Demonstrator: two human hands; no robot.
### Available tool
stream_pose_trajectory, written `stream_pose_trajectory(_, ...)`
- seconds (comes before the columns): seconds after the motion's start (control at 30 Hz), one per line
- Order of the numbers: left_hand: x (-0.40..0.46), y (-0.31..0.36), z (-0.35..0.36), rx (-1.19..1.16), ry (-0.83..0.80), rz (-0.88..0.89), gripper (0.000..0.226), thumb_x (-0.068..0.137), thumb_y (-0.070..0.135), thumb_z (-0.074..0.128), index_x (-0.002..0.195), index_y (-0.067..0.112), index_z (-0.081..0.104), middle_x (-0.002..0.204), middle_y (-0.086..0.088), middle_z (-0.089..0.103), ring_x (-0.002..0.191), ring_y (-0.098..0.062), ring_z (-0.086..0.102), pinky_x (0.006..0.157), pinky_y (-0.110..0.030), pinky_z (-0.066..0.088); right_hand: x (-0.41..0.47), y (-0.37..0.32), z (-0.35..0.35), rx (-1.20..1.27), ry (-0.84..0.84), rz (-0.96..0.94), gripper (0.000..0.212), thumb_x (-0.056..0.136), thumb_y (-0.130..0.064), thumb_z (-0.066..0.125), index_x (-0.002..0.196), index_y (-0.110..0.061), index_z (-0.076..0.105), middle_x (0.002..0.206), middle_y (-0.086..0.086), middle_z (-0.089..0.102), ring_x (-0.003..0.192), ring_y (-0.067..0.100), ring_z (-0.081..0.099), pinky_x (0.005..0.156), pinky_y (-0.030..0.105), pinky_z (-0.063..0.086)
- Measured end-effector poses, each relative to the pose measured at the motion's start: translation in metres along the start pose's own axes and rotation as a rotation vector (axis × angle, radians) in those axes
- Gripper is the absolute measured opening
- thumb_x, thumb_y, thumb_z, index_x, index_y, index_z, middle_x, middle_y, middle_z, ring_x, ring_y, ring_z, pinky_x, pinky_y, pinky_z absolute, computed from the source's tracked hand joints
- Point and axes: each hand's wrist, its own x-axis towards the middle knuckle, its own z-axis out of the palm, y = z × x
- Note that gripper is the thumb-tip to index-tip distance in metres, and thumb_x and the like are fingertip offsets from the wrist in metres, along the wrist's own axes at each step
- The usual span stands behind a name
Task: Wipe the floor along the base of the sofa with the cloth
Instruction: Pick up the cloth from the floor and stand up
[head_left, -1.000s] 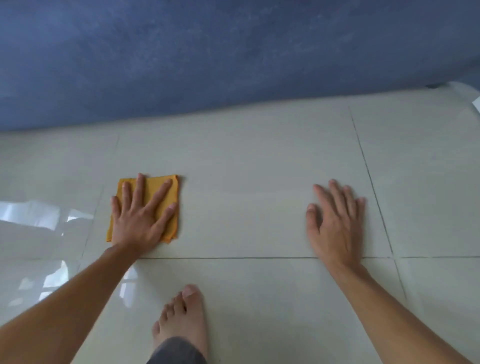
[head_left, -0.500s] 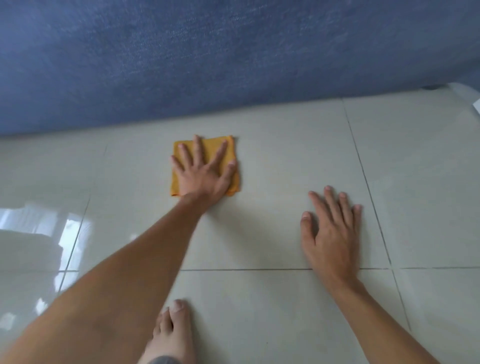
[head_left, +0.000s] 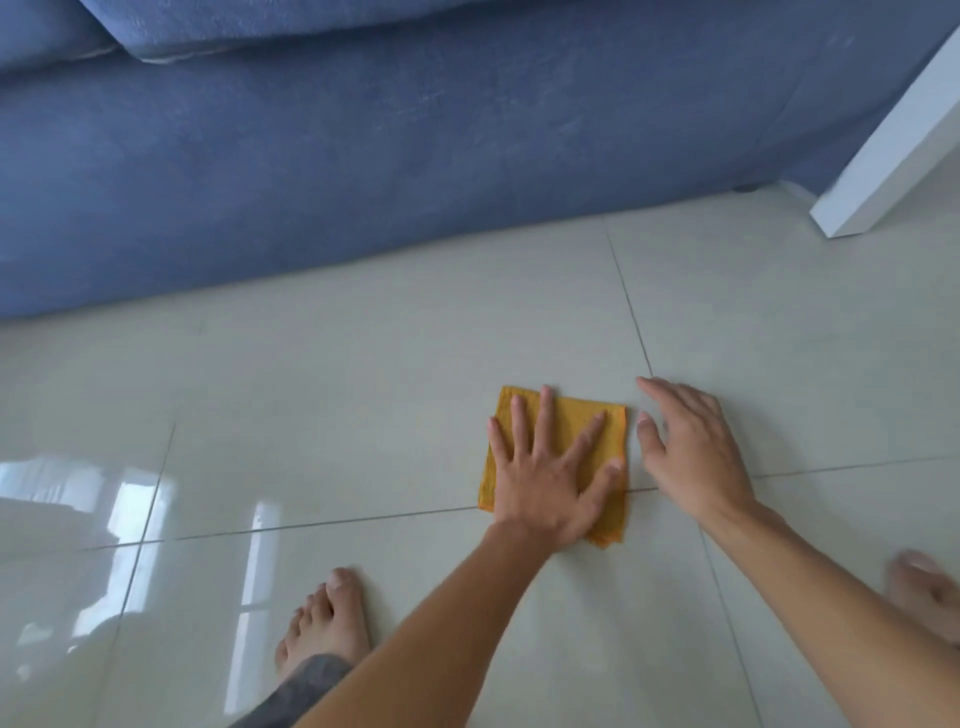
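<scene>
A folded orange cloth (head_left: 576, 415) lies flat on the pale tiled floor (head_left: 363, 395), some way in front of the blue sofa (head_left: 363, 156). My left hand (head_left: 545, 478) presses flat on the cloth with fingers spread. My right hand (head_left: 691, 452) rests just right of the cloth, palm down, fingers apart, holding nothing. The sofa's base runs across the upper part of the view, its lower edge meeting the floor.
A white furniture leg (head_left: 893, 150) stands at the upper right beside the sofa's dark foot (head_left: 744, 188). My bare feet are on the tiles at the bottom, the left one (head_left: 327, 629) and the right one (head_left: 924, 592). Window glare shines on the floor at the left.
My left hand slid the cloth to the right and back away from the sofa, close beside my right hand. The view pulled back, showing more sofa and the white leg.
</scene>
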Motion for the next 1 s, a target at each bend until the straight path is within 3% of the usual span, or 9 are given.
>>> stream_pose_trajectory(0.07, 0.006, -0.01, -0.018, -0.071, 0.037, -0.043, 0.061, 0.096, 0.057, 0.029, 0.154, 0.041, 0.02, 0.167, -0.004, 0.005, 0.153, -0.03, -0.001, 0.122, -0.049, 0.006, 0.005, -0.004, -0.001, -0.045, -0.075, -0.053, 0.039, 0.093, -0.015, 0.061, 0.131, -0.007, 0.062, 0.129, 0.011, 0.067, 0.122, 0.033, 0.054, 0.107, 0.04, 0.042)
stream_pose_trajectory(0.13, 0.016, -0.024, -0.036, -0.028, 0.104, -0.047, 0.062, 0.095, 0.034, 0.044, 0.154, 0.03, 0.027, 0.162, -0.005, 0.026, 0.148, -0.03, 0.02, 0.116, -0.043, 0.025, 0.01, -0.012, -0.002, -0.079, -0.155, -0.092, 0.041, 0.094, -0.02, 0.061, 0.134, -0.008, 0.061, 0.129, 0.008, 0.067, 0.121, 0.031, 0.054, 0.108, 0.04, 0.042)
stream_pose_trajectory(0.23, 0.033, -0.04, -0.052, 0.086, 0.097, -0.035, 0.061, 0.089, 0.013, 0.048, 0.148, 0.022, 0.038, 0.141, -0.007, 0.049, 0.13, -0.029, 0.042, 0.104, -0.038, 0.038, 0.02, -0.028, 0.0, -0.143, -0.258, -0.122, 0.045, 0.096, -0.031, 0.058, 0.138, -0.014, 0.057, 0.131, 0.003, 0.062, 0.121, 0.027, 0.05, 0.107, 0.037, 0.04)
stream_pose_trajectory(0.33, 0.048, -0.042, -0.061, 0.088, 0.041, -0.084, 0.042, 0.091, 0.011, 0.049, 0.132, 0.017, 0.055, 0.128, -0.009, 0.054, 0.121, -0.027, 0.046, 0.099, -0.036, 0.043, 0.029, -0.043, 0.003, -0.171, -0.293, -0.132, 0.042, 0.095, -0.039, 0.058, 0.133, -0.021, 0.059, 0.129, 0.0, 0.057, 0.121, 0.025, 0.048, 0.106, 0.035, 0.038)
stream_pose_trajectory(0.43, 0.053, -0.036, -0.068, 0.03, -0.003, -0.137, 0.034, 0.092, 0.003, 0.047, 0.123, 0.011, 0.061, 0.125, -0.011, 0.056, 0.115, -0.027, 0.053, 0.094, -0.035, 0.05, 0.034, -0.055, 0.004, -0.165, -0.335, -0.095, 0.041, 0.094, -0.039, 0.06, 0.132, -0.023, 0.059, 0.129, -0.001, 0.055, 0.122, 0.023, 0.047, 0.107, 0.035, 0.038)
stream_pose_trajectory(0.6, 0.038, -0.023, -0.098, -0.045, -0.047, -0.119, 0.029, 0.091, -0.001, 0.047, 0.109, 0.016, 0.062, 0.106, -0.004, 0.065, 0.084, -0.022, 0.059, 0.067, -0.031, 0.05, 0.028, -0.066, -0.018, -0.187, -0.351, -0.027, 0.019, 0.094, -0.018, 0.061, 0.113, -0.017, 0.06, 0.113, 0.004, 0.067, 0.111, 0.026, 0.054, 0.095, 0.038, 0.047)
stream_pose_trajectory(0.67, 0.027, -0.018, -0.113, -0.058, -0.056, -0.098, 0.028, 0.09, 0.002, 0.047, 0.105, 0.018, 0.063, 0.106, -0.004, 0.065, 0.088, -0.022, 0.062, 0.069, -0.032, 0.054, 0.021, -0.069, -0.034, -0.189, -0.362, 0.0, 0.02, 0.096, -0.009, 0.057, 0.115, -0.015, 0.06, 0.111, 0.007, 0.067, 0.11, 0.027, 0.056, 0.091, 0.038, 0.048)
stream_pose_trajectory(0.77, 0.007, -0.006, -0.136, -0.053, -0.051, -0.085, 0.028, 0.089, 0.003, 0.047, 0.105, 0.019, 0.064, 0.108, -0.003, 0.066, 0.093, -0.022, 0.062, 0.073, -0.031, 0.055, 0.012, -0.074, -0.061, -0.241, -0.42, -0.035, 0.026, 0.098, -0.012, 0.052, 0.122, -0.013, 0.062, 0.121, 0.008, 0.06, 0.117, 0.026, 0.051, 0.092, 0.038, 0.047)
stream_pose_trajectory(1.0, -0.044, 0.063, -0.224, -0.025, 0.074, -0.037, 0.032, 0.087, 0.002, 0.042, 0.101, 0.022, 0.062, 0.1, -0.002, 0.063, 0.085, -0.023, 0.061, 0.064, -0.031, 0.052, -0.012, -0.096, -0.177, -0.23, -0.279, -0.063, 0.025, 0.101, -0.018, 0.044, 0.12, -0.015, 0.059, 0.118, 0.006, 0.06, 0.11, 0.028, 0.052, 0.088, 0.037, 0.043)
